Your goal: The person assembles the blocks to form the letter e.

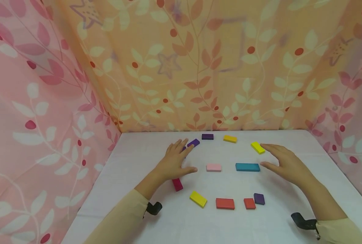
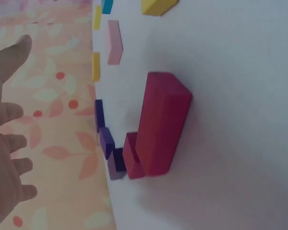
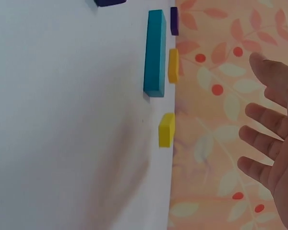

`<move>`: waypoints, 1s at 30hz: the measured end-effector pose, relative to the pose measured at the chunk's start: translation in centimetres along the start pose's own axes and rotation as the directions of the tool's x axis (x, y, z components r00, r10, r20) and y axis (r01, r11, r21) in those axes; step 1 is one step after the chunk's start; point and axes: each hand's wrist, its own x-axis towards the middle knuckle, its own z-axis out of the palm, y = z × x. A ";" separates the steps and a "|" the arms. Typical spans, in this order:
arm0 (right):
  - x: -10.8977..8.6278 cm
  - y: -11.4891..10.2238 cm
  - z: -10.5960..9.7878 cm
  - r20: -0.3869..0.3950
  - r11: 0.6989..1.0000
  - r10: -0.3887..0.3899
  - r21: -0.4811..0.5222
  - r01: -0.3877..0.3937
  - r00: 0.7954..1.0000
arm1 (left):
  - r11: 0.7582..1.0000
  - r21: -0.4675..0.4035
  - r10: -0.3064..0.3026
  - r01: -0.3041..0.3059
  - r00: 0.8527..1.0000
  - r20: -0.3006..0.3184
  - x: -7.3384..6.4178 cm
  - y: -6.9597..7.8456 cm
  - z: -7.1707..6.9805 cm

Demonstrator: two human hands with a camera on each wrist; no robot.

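Observation:
My left hand (image 1: 174, 162) hovers over the left side of a loose ring of wooden blocks, fingers spread and holding nothing. Beneath it, partly covered, lies a crimson block (image 1: 177, 184); the left wrist view shows another crimson block (image 2: 133, 160) behind that one. A violet block (image 1: 193, 143) lies by its fingertips. On the right, my right hand (image 1: 285, 164) is held above the table with thumb and fingers apart, gripping nothing. Closest to it are a bright yellow block (image 1: 257, 147) and a long blue block (image 1: 247, 167). A pink block (image 1: 213, 167) lies left of the blue one.
Along the near side lie a yellow block (image 1: 198, 199), a red block (image 1: 225, 203), a small red block (image 1: 249, 203) and a purple block (image 1: 259, 199). Farther back are a dark purple block (image 1: 207, 137) and an orange-yellow block (image 1: 230, 139). Patterned curtains (image 1: 199, 67) surround the white table (image 1: 144, 145).

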 end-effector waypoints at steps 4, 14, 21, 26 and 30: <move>0.7 -0.5 0.5 0.035 1.000 -0.004 0.020 0.003 0.999 | 0.999 -0.022 0.028 -0.028 0.999 0.023 0.9 0.8 0.4; 2.5 -0.6 2.5 0.080 0.999 -0.010 0.040 0.007 0.997 | 0.990 -0.127 0.070 -0.061 0.995 0.072 3.2 2.6 2.1; 2.9 -0.4 3.7 0.109 0.996 0.000 0.084 -0.010 0.994 | 0.980 -0.199 0.049 -0.026 0.993 0.110 4.3 3.4 3.6; 3.2 -0.2 4.5 0.119 0.996 -0.012 0.091 0.001 0.993 | 0.979 -0.204 0.051 -0.025 0.991 0.125 5.0 3.9 4.5; 3.7 -0.1 5.0 0.128 0.997 -0.031 0.081 0.021 0.991 | 0.978 -0.208 0.041 -0.010 0.989 0.145 5.5 4.1 4.9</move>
